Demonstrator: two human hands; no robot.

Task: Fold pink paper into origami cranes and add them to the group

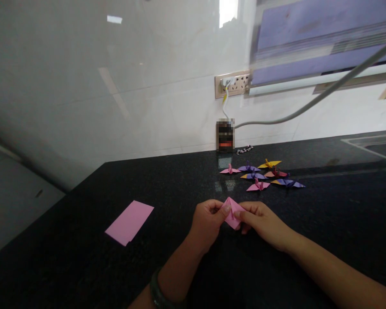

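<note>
Between my two hands is a folded piece of pink origami paper [230,209], diamond-shaped with creases meeting at its top point. My left hand [210,221] pinches its left edge, thumb on the front face. From the other side my right hand [260,221] grips the right edge, its thumb also pressed on the front. The fingers behind the paper are mostly hidden. Beyond the hands, several folded paper cranes stand on the counter, among them a pink crane [258,186], a yellow crane [269,164] and a purple crane [288,183].
Flat pink paper [130,223] lies to the left on the black countertop [83,266]. At the wall stands a small dark box [225,136], blurred out, beside a beaded strand [245,149]. A grey cable [276,121] runs right; a wall socket [233,84] holds a white plug.
</note>
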